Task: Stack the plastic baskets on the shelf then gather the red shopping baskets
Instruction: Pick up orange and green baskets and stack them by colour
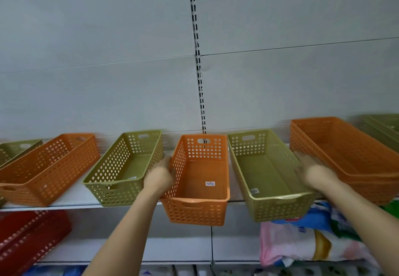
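Orange perforated plastic basket [199,178]: rectangular, on the white shelf [71,198], centre, front end overhanging the edge; price sticker inside. Left hand [160,175] holds its left wall, fingers curled round the rim; grip pinching, likely to draw it out for stacking.

Olive-green perforated plastic basket [267,174]: just beside the orange one, to its right, tilted, also overhanging. Right hand [311,171] lies at its right wall; whether the grip has closed on it cannot be told.

Adjacent: stack of orange plastic baskets [349,159] right, touching the right hand, narrowing clearance; a second olive-green basket [127,167] and a long orange basket [49,169] left.

Below: red slatted shopping baskets [28,236] at lower left; folded printed fabric [302,241] lower right.
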The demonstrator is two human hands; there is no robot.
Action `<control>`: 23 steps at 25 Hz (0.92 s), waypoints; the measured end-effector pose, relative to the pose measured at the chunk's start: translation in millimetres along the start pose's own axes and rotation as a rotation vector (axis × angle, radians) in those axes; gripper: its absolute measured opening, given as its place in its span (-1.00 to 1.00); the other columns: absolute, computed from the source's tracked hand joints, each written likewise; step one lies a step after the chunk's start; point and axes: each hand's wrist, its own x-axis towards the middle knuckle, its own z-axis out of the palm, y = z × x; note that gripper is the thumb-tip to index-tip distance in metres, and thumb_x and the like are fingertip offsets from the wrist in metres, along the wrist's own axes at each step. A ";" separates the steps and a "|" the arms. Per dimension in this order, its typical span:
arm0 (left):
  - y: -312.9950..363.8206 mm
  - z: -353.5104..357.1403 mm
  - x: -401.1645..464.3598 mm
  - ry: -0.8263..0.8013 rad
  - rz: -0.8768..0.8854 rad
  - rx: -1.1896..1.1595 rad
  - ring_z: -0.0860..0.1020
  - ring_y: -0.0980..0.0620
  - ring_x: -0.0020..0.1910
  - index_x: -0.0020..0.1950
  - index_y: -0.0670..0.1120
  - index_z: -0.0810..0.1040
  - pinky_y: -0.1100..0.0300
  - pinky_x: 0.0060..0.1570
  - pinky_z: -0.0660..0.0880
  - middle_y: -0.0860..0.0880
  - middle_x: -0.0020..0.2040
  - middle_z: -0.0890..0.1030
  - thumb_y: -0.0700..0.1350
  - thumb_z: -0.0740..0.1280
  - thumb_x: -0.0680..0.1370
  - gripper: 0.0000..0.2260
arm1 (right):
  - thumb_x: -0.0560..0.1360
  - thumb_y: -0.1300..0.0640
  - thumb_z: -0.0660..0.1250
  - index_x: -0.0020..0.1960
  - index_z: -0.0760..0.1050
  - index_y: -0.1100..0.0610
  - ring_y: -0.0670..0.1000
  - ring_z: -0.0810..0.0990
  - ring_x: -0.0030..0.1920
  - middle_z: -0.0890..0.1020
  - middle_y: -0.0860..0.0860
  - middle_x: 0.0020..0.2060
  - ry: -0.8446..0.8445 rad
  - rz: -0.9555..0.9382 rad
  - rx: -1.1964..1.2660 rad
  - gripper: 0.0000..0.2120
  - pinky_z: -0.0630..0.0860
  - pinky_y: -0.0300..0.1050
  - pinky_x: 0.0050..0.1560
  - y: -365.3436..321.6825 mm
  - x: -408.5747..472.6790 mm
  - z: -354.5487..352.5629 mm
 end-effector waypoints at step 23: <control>84.9 6.7 -198.8 0.306 -0.005 -0.512 0.65 -0.03 -0.04 0.33 -0.02 0.54 -0.06 0.05 0.58 -0.07 0.11 0.68 -0.19 0.27 0.58 -0.68 | 0.54 0.10 0.23 0.36 0.38 -0.07 0.02 0.67 -0.13 0.66 -0.02 0.10 0.380 -0.163 0.343 -0.60 0.63 0.02 -0.28 111.3 -186.5 -75.8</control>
